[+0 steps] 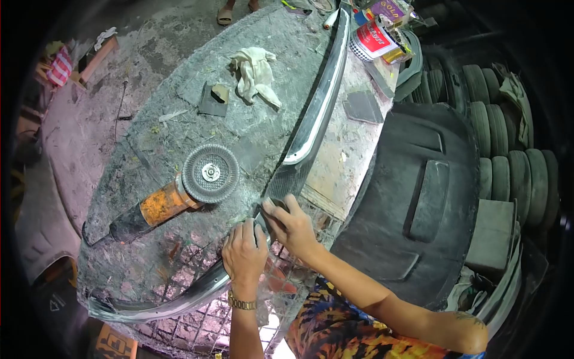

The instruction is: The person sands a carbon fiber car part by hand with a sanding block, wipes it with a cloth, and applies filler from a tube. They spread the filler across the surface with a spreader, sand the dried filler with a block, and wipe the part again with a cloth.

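Note:
A long curved car trim strip (326, 90) runs from the top of the bench down to the lower left, glossy dark with a whitish edge and a woven carbon-look stretch in the middle. My left hand (245, 248), with a gold watch on its wrist, is closed over the strip below that stretch. Close beside it, my right hand (291, 226) has bent fingers and thumb gripping the strip at the lower end of the weave. The spot between the two hands is partly hidden by the fingers. Left of them lies an orange angle grinder (164, 203) with a round mesh-like disc (210, 172).
A white rag (254, 72) and a dark sheet (213, 100) with a small block lie on the dusty bench (167, 137). Cans (372, 40) stand at the top right. A black hood panel (412, 197) and stacked tires (502, 167) are right. Someone's sandalled foot (225, 15) shows at the top.

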The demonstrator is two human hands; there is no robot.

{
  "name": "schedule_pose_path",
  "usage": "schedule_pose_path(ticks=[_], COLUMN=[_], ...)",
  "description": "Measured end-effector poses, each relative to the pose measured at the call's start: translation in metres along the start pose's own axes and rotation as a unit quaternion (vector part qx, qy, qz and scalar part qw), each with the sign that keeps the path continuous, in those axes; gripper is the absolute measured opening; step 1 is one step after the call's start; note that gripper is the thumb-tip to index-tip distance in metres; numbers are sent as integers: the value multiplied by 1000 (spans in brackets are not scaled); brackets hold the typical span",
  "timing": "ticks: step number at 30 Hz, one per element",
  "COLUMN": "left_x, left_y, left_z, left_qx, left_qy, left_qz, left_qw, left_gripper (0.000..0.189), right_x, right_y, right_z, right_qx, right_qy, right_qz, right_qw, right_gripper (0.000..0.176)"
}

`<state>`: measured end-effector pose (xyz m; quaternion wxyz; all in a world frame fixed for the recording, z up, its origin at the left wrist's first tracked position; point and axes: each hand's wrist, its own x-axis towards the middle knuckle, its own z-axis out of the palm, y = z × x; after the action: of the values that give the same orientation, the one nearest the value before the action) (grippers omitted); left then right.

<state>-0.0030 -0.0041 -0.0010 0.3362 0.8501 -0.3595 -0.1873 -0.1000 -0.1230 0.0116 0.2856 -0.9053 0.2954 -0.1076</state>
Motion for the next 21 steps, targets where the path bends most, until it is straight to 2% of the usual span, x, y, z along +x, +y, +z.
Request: schedule_pose_path(ticks=[4, 6, 8, 13, 16, 17, 21], left_x=[0, 1, -1, -2, 3, 3, 1], left_y=[-1, 0, 0, 0, 0, 0, 2], left_z=[2, -1, 1, -1, -1, -2, -3], left_qx=[-20, -4, -6, -6, -13, -11, 1], left_qy=[18, -12, 14, -10, 6, 9, -13], left_qz=[2, -6, 2, -2, -1, 4, -7], left_qw=[1000, 1000, 1000, 1000, 1000, 1000, 1000], left_gripper=[21, 21, 21, 21, 22, 23, 23], right_x=[-6, 1, 0, 10, -12, -19, 11], right_y=[-7, -5, -4, -6, 0, 2, -6], right_z=[-11, -5, -3, -3, -9, -9, -3], right_qx=[3, 7, 6, -12, 1, -1, -12], right_qy=[-18, 0, 4, -4, -4, -20, 6], right_qz=[7, 6, 7, 2, -6, 19, 1], right_qw=[1000, 1000, 1000, 1000, 1000, 1000, 1000], right_gripper=[38, 36, 35, 40, 38, 38, 39])
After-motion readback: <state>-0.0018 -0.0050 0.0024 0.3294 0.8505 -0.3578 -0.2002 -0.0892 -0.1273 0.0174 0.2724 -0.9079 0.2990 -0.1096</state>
